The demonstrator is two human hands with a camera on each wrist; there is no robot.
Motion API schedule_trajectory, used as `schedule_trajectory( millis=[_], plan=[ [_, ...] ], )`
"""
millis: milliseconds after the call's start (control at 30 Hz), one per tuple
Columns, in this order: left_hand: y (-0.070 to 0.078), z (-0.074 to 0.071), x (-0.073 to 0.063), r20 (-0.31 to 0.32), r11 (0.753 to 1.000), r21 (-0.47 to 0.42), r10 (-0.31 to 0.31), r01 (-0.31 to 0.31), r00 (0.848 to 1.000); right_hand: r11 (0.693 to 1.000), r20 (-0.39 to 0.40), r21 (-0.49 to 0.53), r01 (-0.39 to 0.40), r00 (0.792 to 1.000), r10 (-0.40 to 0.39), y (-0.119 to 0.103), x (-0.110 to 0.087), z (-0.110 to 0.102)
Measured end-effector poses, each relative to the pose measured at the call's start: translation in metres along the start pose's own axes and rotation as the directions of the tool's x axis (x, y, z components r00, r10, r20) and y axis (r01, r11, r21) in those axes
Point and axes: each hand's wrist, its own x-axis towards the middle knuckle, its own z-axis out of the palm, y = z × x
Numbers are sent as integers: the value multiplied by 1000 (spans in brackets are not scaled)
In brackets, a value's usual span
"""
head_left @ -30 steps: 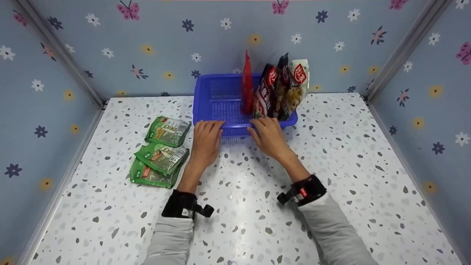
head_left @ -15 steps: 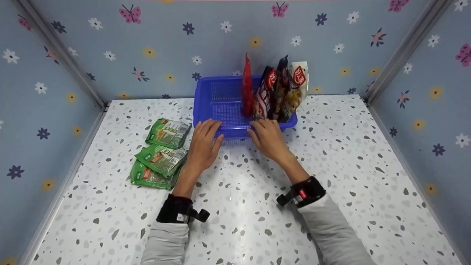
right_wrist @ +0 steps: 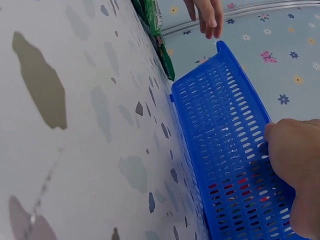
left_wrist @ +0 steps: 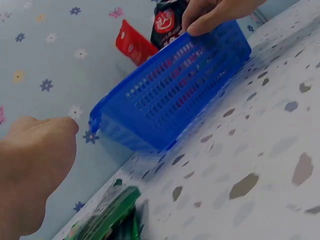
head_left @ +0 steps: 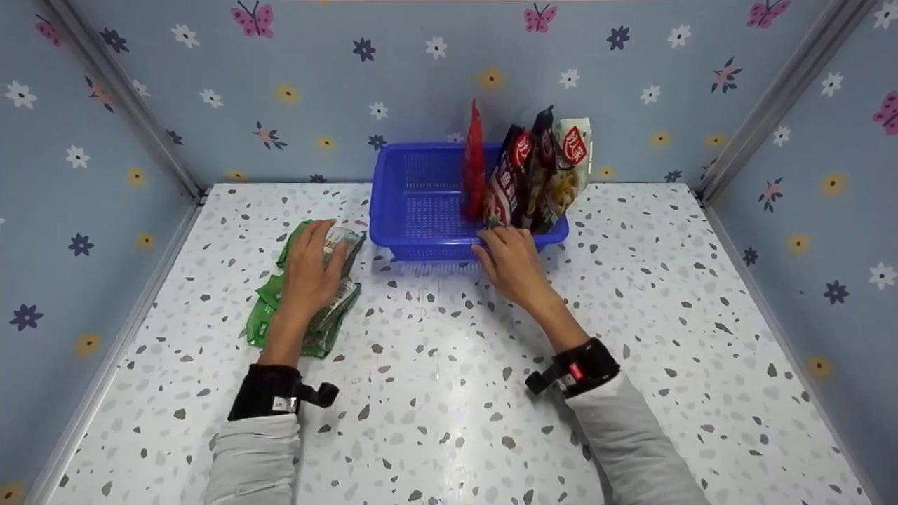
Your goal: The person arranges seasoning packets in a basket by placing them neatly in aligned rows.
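My left hand [head_left: 307, 270], fingers relaxed, is over the green packets on the left; the right wrist view shows it raised above the tabletop. One green packet [head_left: 345, 245] lies behind, and an overlapping pair [head_left: 263, 322] lies nearer the front, partly hidden by the hand and wrist. My right hand [head_left: 515, 265] grips the front rim of the blue plastic basket [head_left: 414, 249], fingers over the edge and thumb outside. Inside, on the right, stand a red packet [head_left: 474, 172], two dark packets with red labels [head_left: 505, 184] and a whitish packet [head_left: 575, 161].
The basket's left half shows its bare perforated floor [head_left: 431, 214]. Blue flower-printed panels [head_left: 295, 56] close in the back and both sides of the speckled white tabletop [head_left: 435, 365].
My left hand has let go of the basket's front rim and moved left, over the green packets. The right hand stays on the rim; basket and packets keep their places.
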Motion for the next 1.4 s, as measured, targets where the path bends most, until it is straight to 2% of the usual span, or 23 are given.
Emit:
schedule_trajectory(
  millis=[100, 200, 300, 400, 600, 700, 833, 967, 1167, 1300, 1400],
  plan=[
    [-19, -13, 3, 29, 997, 15, -72, 72, 997, 1000, 4, -10, -4, 1000, 4, 1, 0, 1],
    [-33, -25, 7, 75, 988, 34, -150, 148, 986, 1000, 13, -13, -9, 1000, 9, 1, -2, 3],
    [-43, -35, 9, 133, 971, 65, -239, 232, 962, 1000, 19, -3, -11, 1000, 11, 1, -4, 4],
    [-51, -41, 13, 175, 954, 97, -298, 285, 938, 1000, 21, 13, -14, 1000, 14, 0, -4, 5],
    [-62, -43, 23, 222, 920, 176, -383, 349, 897, 1000, 43, 7, -24, 999, 24, -1, -2, 4],
    [-71, -42, 27, 243, 893, 244, -433, 377, 868, 1000, 62, 6, -19, 998, 19, -2, 1, 3],
    [-75, -41, 30, 280, 863, 312, -484, 398, 829, 1000, 64, 19, -16, 998, 15, -2, 2, 1],
    [-74, -35, 30, 276, 844, 345, -509, 411, 815, 1000, 58, 22, -13, 998, 12, -2, 1, 1],
    [-62, -26, 35, 227, 839, 312, -522, 446, 822, 1000, 28, -14, -2, 1000, 2, 0, -1, 3],
    [-54, -23, 37, 178, 826, 244, -553, 507, 814, 1000, 27, -23, -6, 1000, 6, 2, -1, 2],
    [-50, -21, 37, 153, 808, 147, -588, 570, 794, 1000, 26, -28, -7, 1000, 8, 3, -1, 1]
  ],
)
